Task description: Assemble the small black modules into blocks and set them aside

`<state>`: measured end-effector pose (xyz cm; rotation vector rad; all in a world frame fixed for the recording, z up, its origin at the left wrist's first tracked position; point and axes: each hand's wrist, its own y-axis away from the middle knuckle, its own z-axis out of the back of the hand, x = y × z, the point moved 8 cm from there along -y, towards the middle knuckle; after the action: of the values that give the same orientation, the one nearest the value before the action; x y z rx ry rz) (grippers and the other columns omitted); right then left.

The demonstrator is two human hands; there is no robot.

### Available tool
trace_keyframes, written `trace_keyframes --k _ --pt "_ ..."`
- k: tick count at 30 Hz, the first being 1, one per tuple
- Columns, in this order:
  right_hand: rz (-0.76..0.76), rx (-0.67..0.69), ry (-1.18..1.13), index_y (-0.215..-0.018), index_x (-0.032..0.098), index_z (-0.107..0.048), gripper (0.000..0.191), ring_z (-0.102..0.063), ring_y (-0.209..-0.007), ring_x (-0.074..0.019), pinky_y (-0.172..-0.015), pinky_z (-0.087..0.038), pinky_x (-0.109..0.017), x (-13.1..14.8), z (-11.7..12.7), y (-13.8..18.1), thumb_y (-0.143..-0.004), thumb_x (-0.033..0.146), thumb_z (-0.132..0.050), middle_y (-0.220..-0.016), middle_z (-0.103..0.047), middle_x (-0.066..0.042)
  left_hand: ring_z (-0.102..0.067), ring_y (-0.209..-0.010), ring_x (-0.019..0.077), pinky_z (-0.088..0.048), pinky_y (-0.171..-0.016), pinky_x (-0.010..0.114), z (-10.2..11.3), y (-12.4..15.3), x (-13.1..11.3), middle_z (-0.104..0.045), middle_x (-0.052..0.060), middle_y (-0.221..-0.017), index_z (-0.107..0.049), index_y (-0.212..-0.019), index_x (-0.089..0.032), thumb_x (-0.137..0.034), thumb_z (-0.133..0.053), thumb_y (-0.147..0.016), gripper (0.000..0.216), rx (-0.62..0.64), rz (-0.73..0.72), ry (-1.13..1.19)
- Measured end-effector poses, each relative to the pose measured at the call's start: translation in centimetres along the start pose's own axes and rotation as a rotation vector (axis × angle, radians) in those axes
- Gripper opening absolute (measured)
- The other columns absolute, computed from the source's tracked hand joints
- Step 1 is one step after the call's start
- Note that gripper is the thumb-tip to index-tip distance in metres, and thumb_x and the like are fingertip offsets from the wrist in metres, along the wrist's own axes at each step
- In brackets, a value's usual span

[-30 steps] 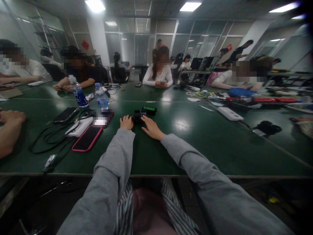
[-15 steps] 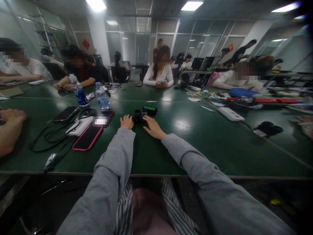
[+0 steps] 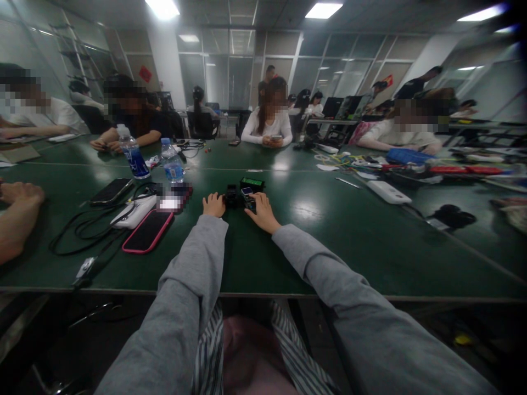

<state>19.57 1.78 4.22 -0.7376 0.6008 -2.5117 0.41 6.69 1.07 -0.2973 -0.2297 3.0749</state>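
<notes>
Green table (image 3: 370, 241) shines beside the right hand (image 3: 265, 212) — glazed partitions (image 3: 240, 82) beyond.

Blue-label btl (image 3: 135, 157) nr clear btl (image 3: 172, 163) — pink-edged phone (image 3: 148, 233) just beside white block (image 3: 132, 215), prob. pwr strip.

Dim, lamps (image 3: 324, 10) high beyond your right fingers (image 3: 264, 202)
Glare spots the table (image 3: 305, 209) right of them; edges stretch, blur.

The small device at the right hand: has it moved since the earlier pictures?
Yes. Judged against the green-topped box, which stays in place, the small device has moved right and slightly toward the person.
</notes>
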Motion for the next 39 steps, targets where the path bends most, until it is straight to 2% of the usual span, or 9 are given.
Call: trace_keyframes --k 5,8,26,31,39 --pt "0.004 -0.019 -0.084 -0.123 0.018 -0.049 0.041 -0.052 -0.113 -0.0250 -0.100 -0.046 -0.045 -0.5 0.0 -0.2 -0.085 0.028 -0.057 -0.121 -0.046 -0.012 -0.028 -0.142 0.0276 -0.022 -0.115 0.057 0.2 0.1 -0.1 -0.034 0.010 -0.154 -0.043 -0.141 -0.023 -0.029 -0.030 -0.093 0.050 -0.014 0.003 -0.006" --pt "-0.005 -0.027 -0.115 -0.121 0.017 -0.050 0.040 -0.053 -0.111 -0.0233 -0.100 -0.046 -0.043 -0.7 0.0 -0.2 -0.083 0.026 -0.059 -0.120 -0.046 -0.011 -0.027 -0.143 0.0279 -0.022 -0.115 0.057 0.1 0.1 -0.1 -0.034 0.010 -0.154 -0.043 -0.142 -0.023 -0.028 -0.030 -0.093 0.050 -0.015 0.000 -0.008" --pt "-0.148 -0.060 -0.199 -0.119 0.017 -0.046 0.049 -0.054 -0.110 -0.0241 -0.096 -0.048 -0.044 -2.3 -0.2 -0.1 -0.079 0.034 -0.068 -0.119 -0.048 -0.012 -0.027 -0.143 0.0279 -0.021 -0.115 0.057 0.1 0.0 0.0 -0.034 0.009 -0.154 -0.043 -0.141 -0.024 -0.029 -0.028 -0.094 0.051 -0.018 -0.001 0.001" --pt "-0.154 -0.059 -0.198 -0.114 0.019 -0.047 0.044 -0.056 -0.108 -0.0240 -0.093 -0.048 -0.043 -2.5 -0.2 -0.1 -0.079 0.036 -0.067 -0.116 -0.052 -0.011 -0.028 -0.142 0.0282 -0.022 -0.115 0.057 -0.1 0.0 0.0 -0.034 0.010 -0.154 -0.043 -0.142 -0.022 -0.030 -0.027 -0.094 0.051 -0.024 -0.011 0.003" --pt "-0.204 -0.045 -0.217 -0.109 0.020 -0.046 0.047 -0.060 -0.100 -0.0234 -0.087 -0.050 -0.043 -2.7 -0.1 -0.1 -0.076 0.043 -0.070 -0.108 -0.060 -0.009 -0.029 -0.141 0.0279 -0.023 -0.114 0.056 0.1 0.2 -0.1 -0.036 0.010 -0.153 -0.045 -0.139 -0.022 -0.030 -0.029 -0.093 0.049 -0.035 -0.004 -0.014"
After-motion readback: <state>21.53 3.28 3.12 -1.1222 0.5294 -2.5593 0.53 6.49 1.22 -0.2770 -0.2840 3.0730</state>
